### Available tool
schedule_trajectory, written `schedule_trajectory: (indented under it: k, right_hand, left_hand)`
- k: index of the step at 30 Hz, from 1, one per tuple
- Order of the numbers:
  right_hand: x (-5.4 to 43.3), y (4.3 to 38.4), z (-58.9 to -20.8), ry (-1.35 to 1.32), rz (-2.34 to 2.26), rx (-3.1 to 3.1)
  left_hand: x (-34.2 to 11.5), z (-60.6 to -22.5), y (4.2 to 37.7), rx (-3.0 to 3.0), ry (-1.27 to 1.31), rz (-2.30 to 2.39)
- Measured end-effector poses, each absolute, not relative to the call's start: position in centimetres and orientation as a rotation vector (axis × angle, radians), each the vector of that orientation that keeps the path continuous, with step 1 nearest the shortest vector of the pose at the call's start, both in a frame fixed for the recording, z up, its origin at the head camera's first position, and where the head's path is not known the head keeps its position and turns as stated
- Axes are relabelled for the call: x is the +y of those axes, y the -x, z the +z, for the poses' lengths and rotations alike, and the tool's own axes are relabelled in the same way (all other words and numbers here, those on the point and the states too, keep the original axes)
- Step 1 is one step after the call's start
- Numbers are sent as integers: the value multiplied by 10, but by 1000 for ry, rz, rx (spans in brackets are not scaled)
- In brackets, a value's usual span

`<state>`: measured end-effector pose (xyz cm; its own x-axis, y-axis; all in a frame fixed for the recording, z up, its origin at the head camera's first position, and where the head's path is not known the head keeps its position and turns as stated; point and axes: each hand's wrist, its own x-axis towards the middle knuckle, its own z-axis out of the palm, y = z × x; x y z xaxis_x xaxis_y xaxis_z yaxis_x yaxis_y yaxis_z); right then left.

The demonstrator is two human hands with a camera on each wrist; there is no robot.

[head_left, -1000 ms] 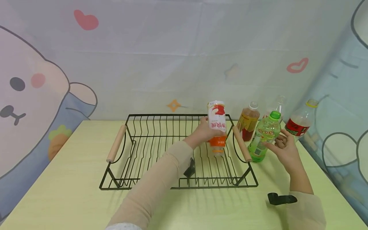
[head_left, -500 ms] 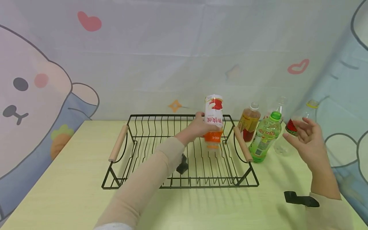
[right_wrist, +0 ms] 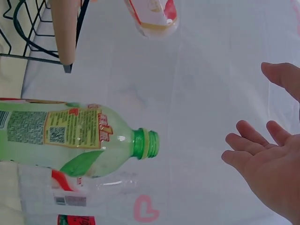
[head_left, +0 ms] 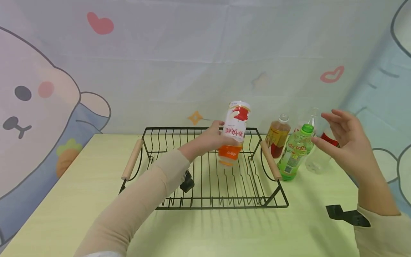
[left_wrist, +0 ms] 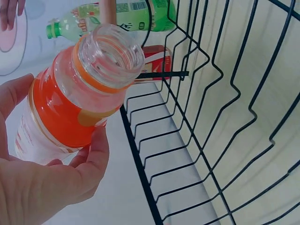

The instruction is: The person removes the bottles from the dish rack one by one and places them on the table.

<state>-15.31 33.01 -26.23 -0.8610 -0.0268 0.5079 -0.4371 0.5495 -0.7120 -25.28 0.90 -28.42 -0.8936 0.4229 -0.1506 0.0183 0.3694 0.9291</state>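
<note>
My left hand [head_left: 210,137] grips a white and orange plastic bottle [head_left: 236,121] upside down and tilted, over the right part of a black wire dish rack [head_left: 202,198]. Its uncapped mouth points down at the wires, as the left wrist view shows from close by. My right hand [head_left: 353,142] is held in the air with fingers spread and nothing in it. Nearest to it stands a green bottle [head_left: 293,153] just right of the rack; the right wrist view shows a gap between the green bottle [right_wrist: 70,136] and the right hand's fingertips [right_wrist: 229,157].
Behind the green bottle stand an amber drink bottle [head_left: 278,135], a clear bottle [head_left: 313,116] and a red-labelled clear bottle [head_left: 316,164], partly hidden by the right hand. Wooden handles [head_left: 271,160] rise at the rack's sides. A printed cloth [head_left: 160,71] hangs behind the table.
The right hand has drawn away from the green bottle, rightward and up. The left hand has shifted left with the white and orange bottle, which has gone from nearly vertical to tilted.
</note>
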Motion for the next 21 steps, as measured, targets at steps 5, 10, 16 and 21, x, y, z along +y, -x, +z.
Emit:
schedule_trajectory:
  k: [5,10,16,21]
  right_hand:
    - [313,155,-253,-529,1219,-2347]
    - [295,151,-246,-676,1198,-2338]
    - [275,147,-238,-853,1099,-2331]
    - [262,146,-235,-946,1068,-2349]
  left_hand:
    - [3,-274,243,2269,-442,1464]
    - [-2,-266,234,2283,-499,1371]
    - [-9,-257,223,2258,-547,1292]
    - [-13,-254,218,2245,-595,1241]
